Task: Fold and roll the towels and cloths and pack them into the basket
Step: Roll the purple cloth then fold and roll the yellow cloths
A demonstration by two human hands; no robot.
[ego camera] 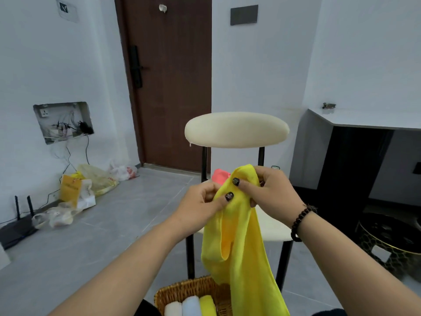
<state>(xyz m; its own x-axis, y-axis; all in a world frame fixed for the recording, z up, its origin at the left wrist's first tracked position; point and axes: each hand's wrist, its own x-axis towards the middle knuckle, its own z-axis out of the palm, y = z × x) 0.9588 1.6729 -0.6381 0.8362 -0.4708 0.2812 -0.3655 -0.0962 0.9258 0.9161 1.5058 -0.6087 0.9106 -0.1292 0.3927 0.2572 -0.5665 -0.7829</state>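
A yellow cloth hangs down in front of me, pinched at its top edge by both hands. My left hand grips the top left and my right hand grips the top right, close together. Below, at the bottom edge, sits a wicker basket with three rolls side by side: a white roll, a light blue roll and a yellow roll. The hanging cloth covers the basket's right part. A pink cloth lies on the chair seat behind my hands.
A cream padded chair with black legs stands right behind the basket. Plastic bags and a router lie on the floor by the left wall. A black-and-gold stool is at the right, under a white counter.
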